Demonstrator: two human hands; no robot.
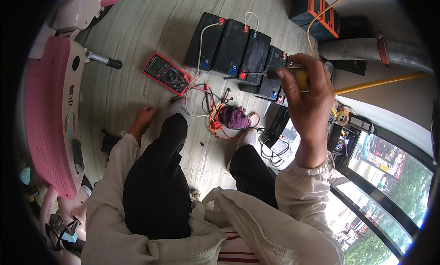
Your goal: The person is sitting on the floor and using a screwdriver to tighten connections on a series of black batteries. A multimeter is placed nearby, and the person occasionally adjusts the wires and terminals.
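Note:
My right hand [309, 95] grips the yellow-and-black handle of a screwdriver [298, 78], its shaft reaching left to a red terminal [243, 74] on one of several black batteries [211, 40] linked by white leads. My left hand [143, 120] hangs low beside my left knee with curled fingers; I cannot make out whether they hold anything. A red multimeter [166, 72] lies face up on the floor [137, 27] left of the batteries. Red, black and white leads [215, 123] and a bunched purple cloth [233, 117] lie between my feet and the batteries.
A pink scooter [48, 118] stands along the left. A grey pipe [353, 52], yellow pole [376, 81] and black-and-orange cases [311, 13] are at the upper right. A black box [279, 118] with cables sits near my right foot; glass panels [389, 182] fill the lower right.

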